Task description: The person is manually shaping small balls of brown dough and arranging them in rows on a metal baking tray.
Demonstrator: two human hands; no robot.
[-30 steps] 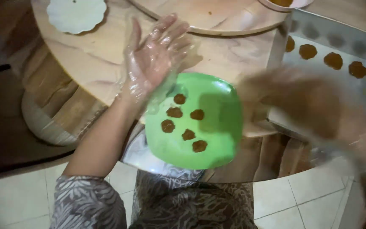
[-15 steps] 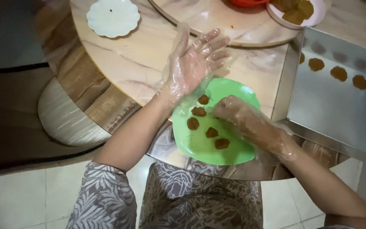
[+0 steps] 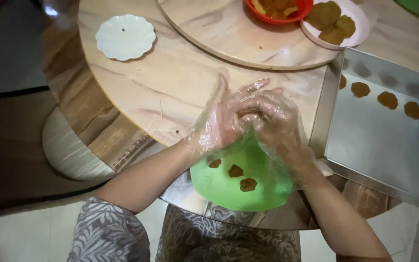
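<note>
Three brown dough pieces [image 3: 235,171] lie in view on the green plate [image 3: 248,191] at the near edge of the round marble table [image 3: 170,92], directly below both gloved hands. To the right a metal baking tray [image 3: 379,150] holds a row of flattened brown pieces [image 3: 388,100]; farther back sit a white scalloped dish [image 3: 125,36], a turntable [image 3: 229,36] carrying a red bowl [image 3: 278,9], and a white plate of brown patties [image 3: 336,22]. The hands cover the plate's far half, so any pieces there are hidden, and the red bowl and tray are cut off by the frame. The left hand [image 3: 221,119] and right hand [image 3: 275,121] press together, fingers curled around something small and brownish between them; the crinkled clear gloves blur it, so what they clasp cannot be made out for sure. Half a second ago the left hand was spread open above the plate and the right hand rested on it; five pieces showed then, and the hands have since met.
</note>
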